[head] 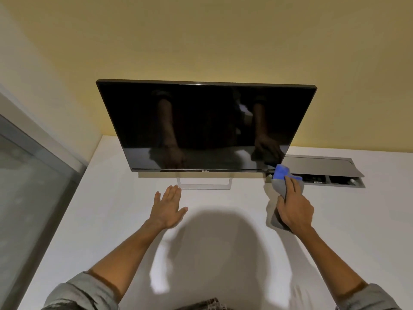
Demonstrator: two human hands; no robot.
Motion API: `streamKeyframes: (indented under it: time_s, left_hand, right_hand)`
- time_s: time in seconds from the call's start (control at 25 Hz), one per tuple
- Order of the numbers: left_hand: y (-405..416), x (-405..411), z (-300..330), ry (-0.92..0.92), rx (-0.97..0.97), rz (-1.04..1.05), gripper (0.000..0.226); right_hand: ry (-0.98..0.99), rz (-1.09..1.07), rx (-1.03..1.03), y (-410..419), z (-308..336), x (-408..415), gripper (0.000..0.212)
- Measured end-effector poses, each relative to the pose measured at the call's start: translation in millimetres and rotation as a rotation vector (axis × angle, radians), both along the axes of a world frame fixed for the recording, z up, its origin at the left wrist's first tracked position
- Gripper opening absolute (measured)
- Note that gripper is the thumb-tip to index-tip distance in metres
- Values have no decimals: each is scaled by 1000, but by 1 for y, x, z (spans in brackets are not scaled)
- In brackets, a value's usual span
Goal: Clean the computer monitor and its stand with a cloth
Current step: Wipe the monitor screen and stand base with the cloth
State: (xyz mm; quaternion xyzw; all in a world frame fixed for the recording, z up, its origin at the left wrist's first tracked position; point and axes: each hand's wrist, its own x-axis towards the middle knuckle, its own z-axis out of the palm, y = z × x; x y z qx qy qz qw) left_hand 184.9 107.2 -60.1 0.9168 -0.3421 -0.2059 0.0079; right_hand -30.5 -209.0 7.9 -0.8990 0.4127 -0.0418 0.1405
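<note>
Rolled grey sleeves [76,291] framed the bottom of the view, and both bare forearms reached forward over the white matte desk [107,220]. At that moment the left hand [168,208] lay flat with its fingers straight and spread, palm down on the desk and fingertips just beside the clear, frame-shaped monitor stand [203,184]; this placement probably steadied the body while the other arm worked. The right hand [293,208] gripped a bunched grey cloth with a blue face [282,173], fingers curled over the folds. The blue part met the lower right corner of the black, glossy flat-panel computer monitor [205,121], so the step in hand was judged to be wiping that corner or the bottom bezel. Bunching the cloth likely gave a padded, controllable wiping face. The monitor stood upright on its stand near the yellow wall [201,36], with the screen dark and reflecting both arms. White lettering on the centre of the bottom bezel read "DELL" [205,170]. A grey metal cable hatch [319,168] was set into the desk behind the right hand, lid raised; a small label inside it was too small to read. The stand appeared not yet wiped.
</note>
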Motion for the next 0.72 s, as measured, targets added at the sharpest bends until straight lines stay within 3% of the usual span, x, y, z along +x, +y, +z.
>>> streamKeyframes:
  time_s: [0.12, 0.28, 0.36, 0.48, 0.64, 0.72]
  left_hand:
    - [13, 7, -2, -7, 22, 29, 75]
    - [26, 21, -7, 62, 78, 30, 81]
    - [29, 26, -7, 99, 117, 62, 88]
    - [36, 28, -16, 217, 152, 107, 101]
    - [42, 30, -25, 256, 55, 128, 105]
    - [43, 30, -26, 266, 57, 120, 105]
  right_hand:
    - [-176, -14, 228, 36, -3, 12, 41]
    - [-146, 12, 454, 86, -19, 53, 35]
    - [-244, 201, 462, 111, -35, 76, 38]
    - [-129, 376, 483, 143, -57, 114, 31]
    - [-264, 410, 378, 178, -57, 166, 45]
    - [-222, 416, 264, 189, -58, 181, 41]
